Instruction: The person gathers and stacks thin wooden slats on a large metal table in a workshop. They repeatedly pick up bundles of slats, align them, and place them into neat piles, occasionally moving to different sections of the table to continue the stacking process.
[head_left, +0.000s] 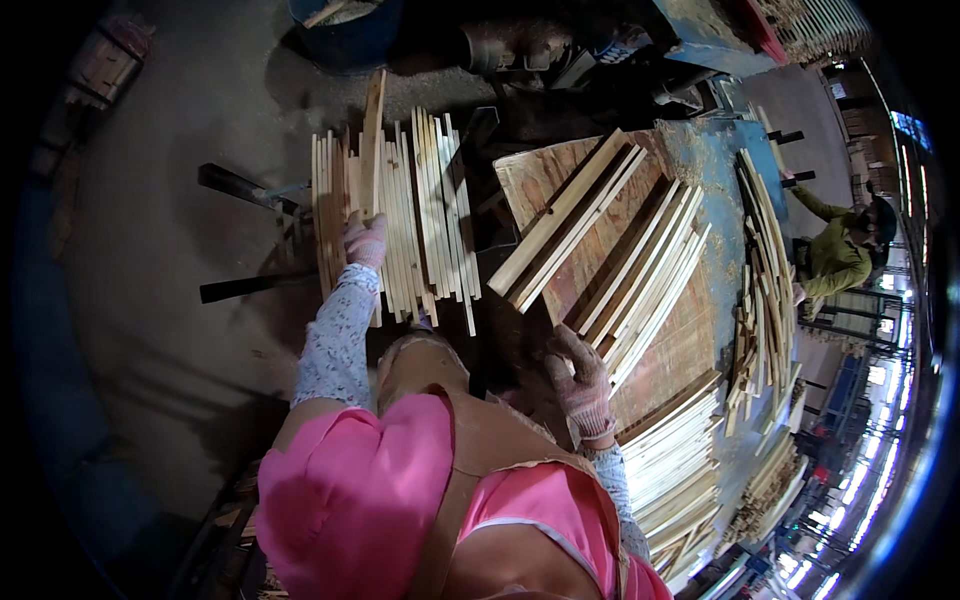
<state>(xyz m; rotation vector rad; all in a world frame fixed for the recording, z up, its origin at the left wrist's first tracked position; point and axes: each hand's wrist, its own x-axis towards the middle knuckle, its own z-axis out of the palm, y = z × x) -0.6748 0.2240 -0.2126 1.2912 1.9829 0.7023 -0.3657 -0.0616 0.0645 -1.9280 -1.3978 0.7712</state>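
Note:
My left hand [365, 240], in a knit work glove, is closed on the near end of a wooden strip [373, 150]. That strip is wider than those under it and extends past the far edge of a row of wooden strips [440, 190] at my left. My right hand [580, 385], also gloved, is at the near end of a bundle of pale wooden strips [645, 280] on a plywood-topped table [665, 375]. Its fingers look apart and slightly bent, touching or very close to the strip ends. Farther up the board lie a few wider strips [570, 220].
More strips are stacked beside my right forearm [670, 470] and along the table's far right side [765, 300]. Black metal arms [245, 288] jut out left of the row. A blue bin [345, 40] and machinery [520, 45] stand beyond. Another person [840, 250] is at the right.

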